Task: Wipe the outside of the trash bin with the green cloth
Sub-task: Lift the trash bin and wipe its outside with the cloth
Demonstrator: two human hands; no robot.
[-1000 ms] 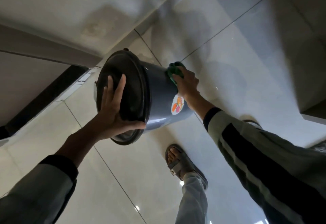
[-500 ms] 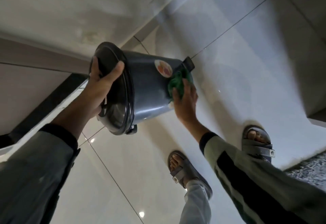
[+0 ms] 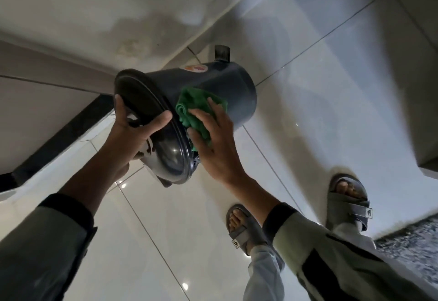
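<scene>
A dark grey trash bin [image 3: 227,87] with a black lid is tipped on its side in mid-air above the tiled floor, lid end toward me. My left hand [image 3: 132,134] grips the lid's rim, thumb across the lid face. My right hand [image 3: 213,139] presses the folded green cloth [image 3: 196,108] flat against the bin's side wall just behind the lid. A round orange sticker [image 3: 195,68] shows on the bin's upper side, and a black pedal [image 3: 221,52] sticks out at the far bottom end.
A pale wall [image 3: 94,16] with a dark skirting strip [image 3: 59,132] runs along the left. My two feet in grey sandals [image 3: 244,229] [image 3: 348,201] stand on glossy white tiles. A speckled dark mat [image 3: 412,241] lies at the right edge, beside a raised ledge [image 3: 426,165].
The bin has turned in my left hand, carrying the sticker toward the top. My right hand slid the cloth from the bin's far end to the wall next to the lid.
</scene>
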